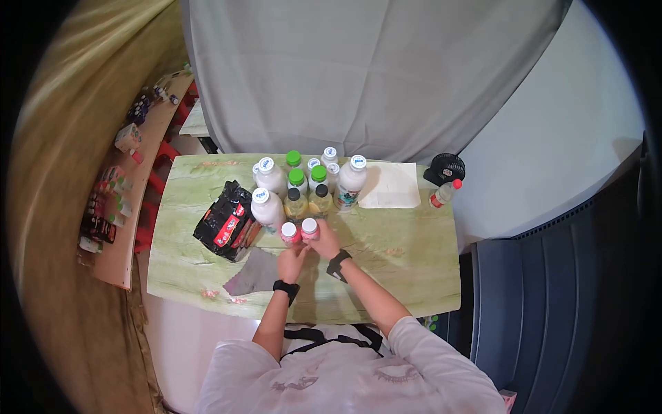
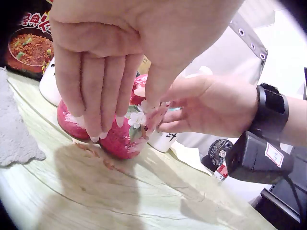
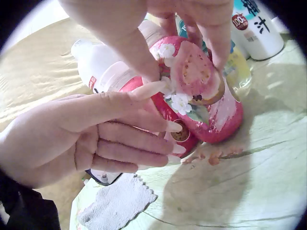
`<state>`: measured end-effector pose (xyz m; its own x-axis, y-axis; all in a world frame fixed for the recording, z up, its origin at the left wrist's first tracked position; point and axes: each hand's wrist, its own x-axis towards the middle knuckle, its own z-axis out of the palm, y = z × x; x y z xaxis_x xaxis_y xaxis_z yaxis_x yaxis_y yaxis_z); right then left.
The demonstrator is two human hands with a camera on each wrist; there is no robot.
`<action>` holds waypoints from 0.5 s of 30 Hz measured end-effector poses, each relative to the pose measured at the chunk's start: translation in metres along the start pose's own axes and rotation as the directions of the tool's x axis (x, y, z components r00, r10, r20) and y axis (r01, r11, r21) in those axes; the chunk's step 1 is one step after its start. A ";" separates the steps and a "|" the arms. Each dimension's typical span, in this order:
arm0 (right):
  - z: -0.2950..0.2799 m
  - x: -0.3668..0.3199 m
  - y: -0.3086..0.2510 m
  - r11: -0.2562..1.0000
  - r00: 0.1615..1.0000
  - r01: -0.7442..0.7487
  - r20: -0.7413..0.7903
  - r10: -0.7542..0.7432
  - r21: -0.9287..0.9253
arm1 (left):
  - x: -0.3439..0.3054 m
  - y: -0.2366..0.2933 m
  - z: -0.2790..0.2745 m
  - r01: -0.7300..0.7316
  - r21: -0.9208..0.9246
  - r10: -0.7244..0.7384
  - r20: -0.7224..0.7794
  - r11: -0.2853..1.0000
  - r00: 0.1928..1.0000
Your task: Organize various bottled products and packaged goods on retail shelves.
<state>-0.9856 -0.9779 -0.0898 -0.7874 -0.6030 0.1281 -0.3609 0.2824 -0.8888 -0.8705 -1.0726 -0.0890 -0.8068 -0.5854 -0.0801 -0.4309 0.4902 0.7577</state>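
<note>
Two pink bottles with white caps, the left one [image 1: 291, 235] and the right one [image 1: 310, 234], stand side by side near the middle of the table. My right hand [image 1: 327, 243] [image 3: 124, 28] grips the right bottle [image 3: 216, 117], thumb on one side and fingers on the other. My left hand [image 1: 292, 265] [image 3: 81, 136] has its fingers extended against the near side of the pair. In the left wrist view, its straight fingers partly cover the bottles, and the right hand [image 2: 211, 104] reaches in from the right.
Behind the pair stand dark-capped bottles [image 1: 320, 201], green-capped bottles [image 1: 296, 178] and large white bottles [image 1: 352, 182]. A black food packet [image 1: 224, 221] and grey cloth [image 1: 254, 273] lie left. White paper [image 1: 393, 185], a small fan [image 1: 448, 168] and a red-capped bottle [image 1: 445, 194] are right.
</note>
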 end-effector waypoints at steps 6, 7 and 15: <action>0.001 0.000 0.008 0.998 1.000 -0.025 -0.005 0.025 -0.065 | 0.009 -0.008 0.008 -0.061 -0.005 0.061 0.052 0.998 0.997; -0.003 0.000 0.004 0.994 0.997 -0.079 0.016 0.080 -0.077 | 0.009 -0.007 0.008 -0.075 0.002 0.075 0.066 0.997 0.995; -0.032 -0.023 -0.002 0.999 0.999 -0.028 0.027 0.029 -0.036 | 0.003 0.012 0.038 -0.180 -0.009 0.176 0.245 0.984 0.953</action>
<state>-0.9830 -0.9405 -0.0768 -0.7839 -0.6143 0.0903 -0.3562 0.3258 -0.8758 -0.8937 -1.0444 -0.1050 -0.9441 -0.3136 -0.1013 -0.2753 0.5814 0.7656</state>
